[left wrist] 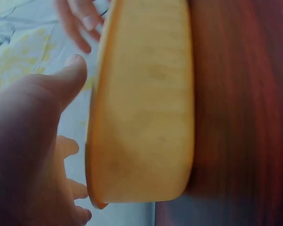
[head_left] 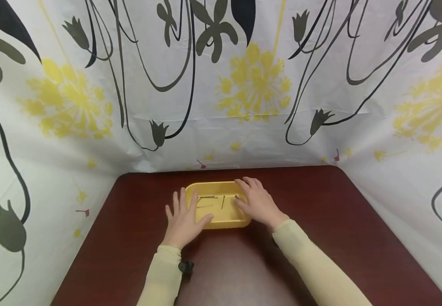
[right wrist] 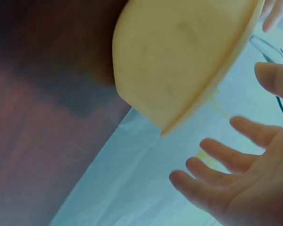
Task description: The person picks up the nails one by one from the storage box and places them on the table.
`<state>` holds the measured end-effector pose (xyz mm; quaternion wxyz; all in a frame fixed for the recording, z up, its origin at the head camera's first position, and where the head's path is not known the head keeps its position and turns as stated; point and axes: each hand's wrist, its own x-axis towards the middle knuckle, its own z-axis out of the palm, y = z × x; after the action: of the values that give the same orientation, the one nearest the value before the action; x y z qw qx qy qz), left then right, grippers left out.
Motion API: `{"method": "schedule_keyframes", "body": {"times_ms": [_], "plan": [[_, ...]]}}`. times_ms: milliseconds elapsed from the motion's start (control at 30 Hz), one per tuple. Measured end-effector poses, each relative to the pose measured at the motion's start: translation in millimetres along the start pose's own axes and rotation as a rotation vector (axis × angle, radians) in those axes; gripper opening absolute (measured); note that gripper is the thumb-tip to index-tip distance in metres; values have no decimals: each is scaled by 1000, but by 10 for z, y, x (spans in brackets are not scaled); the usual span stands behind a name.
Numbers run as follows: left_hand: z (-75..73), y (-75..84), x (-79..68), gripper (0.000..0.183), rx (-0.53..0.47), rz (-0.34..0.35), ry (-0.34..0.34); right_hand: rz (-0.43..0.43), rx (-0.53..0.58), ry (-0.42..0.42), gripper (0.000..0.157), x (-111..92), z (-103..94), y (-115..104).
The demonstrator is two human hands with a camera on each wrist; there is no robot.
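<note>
Table edge (head_left: 290,169) behind tray (head_left: 226,215), sides roomy

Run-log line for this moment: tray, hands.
yellow tray: on dark-red table | inside: thin nail-like pieces | left hand: open, at left end | right hand: open, at right end

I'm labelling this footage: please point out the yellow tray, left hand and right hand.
Yellow tray (head_left: 228,224), head view: on its front wall.
Left hand (head_left: 185,222), head view: on its back.
Right hand (head_left: 260,205), head view: on its back.
</note>
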<state>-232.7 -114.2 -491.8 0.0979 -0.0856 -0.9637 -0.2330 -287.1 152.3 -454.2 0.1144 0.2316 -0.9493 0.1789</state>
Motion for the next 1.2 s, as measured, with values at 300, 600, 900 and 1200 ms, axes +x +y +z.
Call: {"method": "schedule_keyframes", "body": {"times_ms": [300, 600, 900, 1200], "plan": [[1, -53, 51, 100, 49, 18, -37, -208, -116, -204, 52, 343, -94, 16], [38, -114, 137, 112, 79, -16, -52, -418, -198, -306, 39, 620, 168, 98], [45, -149, 157, 126, 64, -58, -74, -471, -310, -325, 26, 803, 425, 104], [51, -151, 158, 127, 42, -53, -68, -511, -388, -257, 19, 825, 548, 113]]}}
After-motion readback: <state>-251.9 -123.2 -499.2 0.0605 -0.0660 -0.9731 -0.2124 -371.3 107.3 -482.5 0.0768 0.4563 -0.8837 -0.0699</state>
